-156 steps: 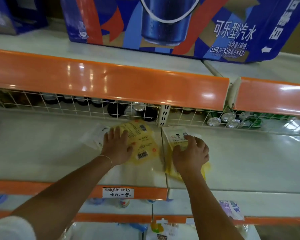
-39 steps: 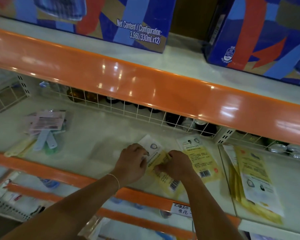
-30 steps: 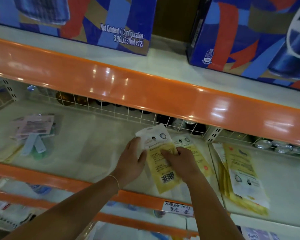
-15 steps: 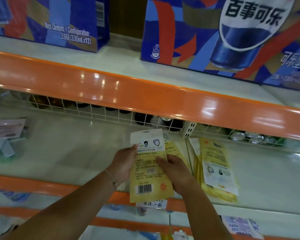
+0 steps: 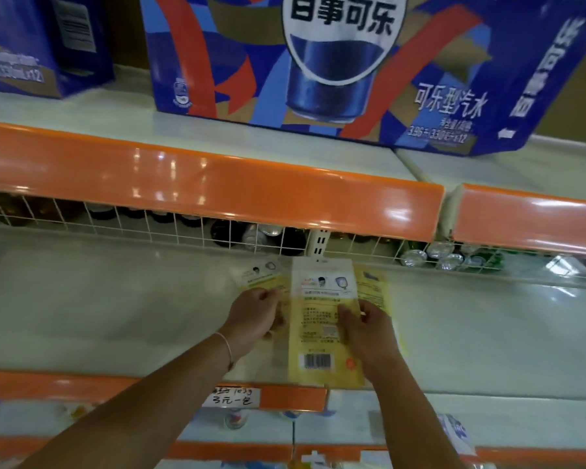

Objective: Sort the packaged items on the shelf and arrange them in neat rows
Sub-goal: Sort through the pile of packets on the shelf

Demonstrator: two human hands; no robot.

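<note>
A flat yellow-and-white packet (image 5: 322, 319) with a barcode at its near end is held lengthwise over the pale middle shelf (image 5: 115, 309). My right hand (image 5: 366, 330) grips its right edge, thumb on top. My left hand (image 5: 256, 314) is at its left edge, fingers curled; whether it pinches this packet or the one beneath I cannot tell. A second packet (image 5: 257, 275) lies flat on the shelf to the left, partly under my left hand. More yellow packets (image 5: 374, 287) peek out behind my right hand.
A white wire fence (image 5: 170, 228) with bottles and cans (image 5: 440, 257) behind it closes the shelf's back. An orange rail (image 5: 200, 177) overhangs above, with blue cola cartons (image 5: 318, 62) on top. A handwritten price tag (image 5: 232, 397) is on the front rail.
Both hands carried the held packet rightward along the shelf, toward the stack of yellow packets. The view panned right, so the items at the shelf's left end left the frame.
</note>
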